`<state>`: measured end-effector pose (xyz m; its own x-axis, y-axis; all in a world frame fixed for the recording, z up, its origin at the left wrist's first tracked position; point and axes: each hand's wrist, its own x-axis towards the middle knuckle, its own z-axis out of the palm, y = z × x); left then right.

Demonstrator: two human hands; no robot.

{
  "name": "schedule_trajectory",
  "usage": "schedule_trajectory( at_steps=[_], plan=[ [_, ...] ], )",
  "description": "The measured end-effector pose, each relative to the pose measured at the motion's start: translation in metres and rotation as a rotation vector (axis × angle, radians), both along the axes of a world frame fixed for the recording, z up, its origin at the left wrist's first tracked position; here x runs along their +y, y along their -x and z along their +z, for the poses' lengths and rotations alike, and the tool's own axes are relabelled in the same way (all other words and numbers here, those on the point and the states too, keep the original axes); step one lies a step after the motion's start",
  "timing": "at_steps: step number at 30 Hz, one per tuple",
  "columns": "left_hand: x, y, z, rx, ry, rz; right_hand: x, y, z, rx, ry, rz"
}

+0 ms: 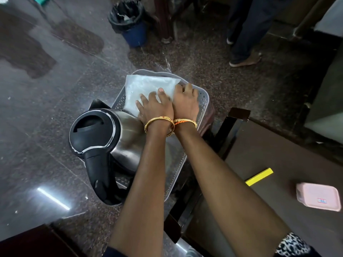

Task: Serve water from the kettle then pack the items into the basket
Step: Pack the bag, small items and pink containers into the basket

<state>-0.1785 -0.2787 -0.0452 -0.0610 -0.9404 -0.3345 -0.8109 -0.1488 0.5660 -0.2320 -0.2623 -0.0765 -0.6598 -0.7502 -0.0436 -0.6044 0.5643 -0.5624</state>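
Note:
A grey perforated plastic basket is in the middle of the view, beside a dark table. A steel kettle with a black lid and handle lies tilted in the basket's near-left part. A white folded cloth or packet lies in the far part of the basket. My left hand presses flat on the white packet with fingers spread. Beside it, my right hand rests on the packet's right edge, fingers curled over it. Both wrists wear gold bangles and touch each other.
A dark table at the right carries a pink lidded box and a yellow strip. A blue bin with a black liner stands on the stone floor beyond. A person's legs stand at the upper right.

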Motion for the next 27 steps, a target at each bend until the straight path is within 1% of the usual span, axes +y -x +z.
schedule_trajectory(
  at_steps=[2, 4, 6, 8, 10, 12, 13, 14, 16, 19, 21, 22, 24, 25, 27],
  plan=[
    [-0.001, 0.002, -0.001, -0.005, -0.028, -0.002, 0.002, 0.004, 0.0, 0.048, -0.031, 0.0],
    [-0.003, 0.002, -0.002, -0.002, -0.034, 0.012, 0.008, 0.005, 0.001, 0.025, -0.039, 0.017],
    [-0.002, 0.002, -0.003, -0.001, 0.001, 0.044, 0.02, 0.005, 0.004, -0.03, 0.019, 0.012],
    [0.003, 0.001, -0.004, 0.042, 0.13, 0.077, 0.037, 0.007, 0.009, -0.099, 0.161, -0.057],
    [0.023, 0.003, -0.001, 0.178, 0.371, 0.063, 0.065, 0.012, 0.012, -0.155, 0.356, -0.179],
    [0.058, 0.006, 0.002, 0.321, 0.571, -0.021, 0.098, 0.019, 0.013, -0.15, 0.516, -0.314],
    [0.079, 0.009, 0.001, 0.37, 0.62, -0.09, 0.116, 0.022, 0.012, -0.133, 0.561, -0.382],
    [0.103, 0.011, -0.003, 0.4, 0.623, -0.171, 0.137, 0.026, 0.01, -0.116, 0.582, -0.449],
    [0.152, 0.013, -0.019, 0.412, 0.518, -0.336, 0.181, 0.031, 0.003, -0.101, 0.59, -0.583],
    [0.231, 0.015, -0.051, 0.37, 0.194, -0.535, 0.263, 0.034, -0.018, -0.123, 0.505, -0.82],
    [0.277, 0.011, -0.071, 0.271, -0.053, -0.623, 0.32, 0.03, -0.032, -0.147, 0.404, -0.969],
    [0.3, 0.01, -0.079, 0.203, -0.147, -0.671, 0.35, 0.027, -0.039, -0.152, 0.341, -1.032],
    [0.337, 0.007, -0.093, 0.096, -0.271, -0.742, 0.407, 0.017, -0.049, -0.192, 0.214, -1.142],
    [0.353, 0.006, -0.098, 0.064, -0.302, -0.757, 0.432, 0.012, -0.053, -0.231, 0.16, -1.185],
    [0.372, 0.005, -0.107, 0.015, -0.305, -0.758, 0.466, 0.003, -0.063, -0.344, 0.055, -1.201]
  ],
)
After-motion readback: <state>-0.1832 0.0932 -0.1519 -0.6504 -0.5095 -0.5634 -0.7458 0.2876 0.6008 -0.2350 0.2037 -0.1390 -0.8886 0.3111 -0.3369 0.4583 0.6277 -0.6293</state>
